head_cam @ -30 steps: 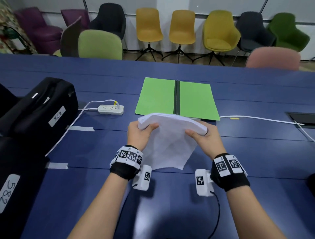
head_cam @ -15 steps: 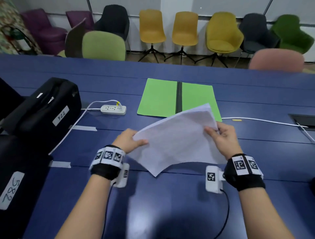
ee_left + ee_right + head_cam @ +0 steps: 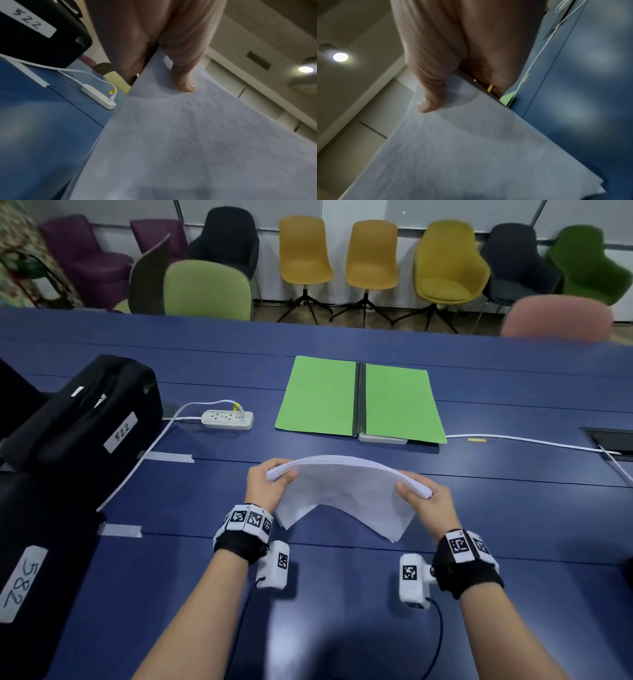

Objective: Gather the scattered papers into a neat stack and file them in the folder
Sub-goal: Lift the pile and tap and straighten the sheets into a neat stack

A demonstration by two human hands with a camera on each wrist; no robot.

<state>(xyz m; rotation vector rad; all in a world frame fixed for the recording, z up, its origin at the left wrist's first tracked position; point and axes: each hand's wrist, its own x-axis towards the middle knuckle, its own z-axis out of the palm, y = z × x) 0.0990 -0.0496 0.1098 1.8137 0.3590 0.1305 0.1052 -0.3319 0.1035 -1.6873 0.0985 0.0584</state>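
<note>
I hold the stack of white papers [image 3: 346, 491] up off the blue worktop [image 3: 513, 525], one end in each hand. My left hand [image 3: 265, 491] pinches the left end, thumb on the near face and fingers curled behind; the left wrist view shows that thumb [image 3: 184, 81] pressed flat on the sheet. My right hand [image 3: 430, 508] grips the right end the same way, its thumb [image 3: 429, 104] lying on the paper in the right wrist view. The stack arches upward between my hands, and its lower edge hangs toward me with the corners uneven, some sheets sticking out past others.

The green folder [image 3: 322, 395] lies open and flat on the worktop beyond the papers, well apart from them, with a dark spine down its middle. To its left sits a white power strip [image 3: 227, 419] with a cord running off to the left. A black case labelled 522 [image 3: 85, 419] stands at the left edge of the worktop. A white cable [image 3: 531, 441] runs along the worktop to the right of the folder.
</note>
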